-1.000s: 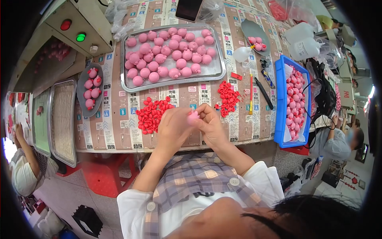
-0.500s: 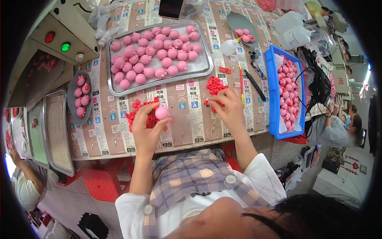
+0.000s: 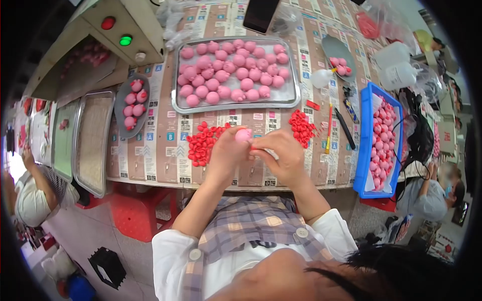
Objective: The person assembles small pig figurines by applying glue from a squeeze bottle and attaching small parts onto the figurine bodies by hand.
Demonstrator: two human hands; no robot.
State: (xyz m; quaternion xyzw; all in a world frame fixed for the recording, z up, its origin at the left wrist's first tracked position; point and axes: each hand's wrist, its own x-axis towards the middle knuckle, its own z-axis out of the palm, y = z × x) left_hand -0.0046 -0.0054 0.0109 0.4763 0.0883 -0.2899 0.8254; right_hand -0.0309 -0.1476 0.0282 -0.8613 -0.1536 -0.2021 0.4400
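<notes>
My left hand is closed around a small pink ball near the front of the table. The fingertips of my right hand are pinched against the ball's right side, where a bit of a small red piece shows. My fingers hide most of that piece. One heap of red pieces lies beside my left hand. A second red heap sits beyond my right hand. Behind both hands, a metal tray holds many pink balls with little raised parts.
At right stands a blue bin full of pink-and-red balls. Grey dishes with balls lie left and far right. A squeeze bottle, a black pen and a phone are on the table. A machine stands left; other people sit nearby.
My right hand has moved left from the right-hand red heap to the pink ball. My left hand has turned inward, bringing the ball toward it. The camera view has shifted.
</notes>
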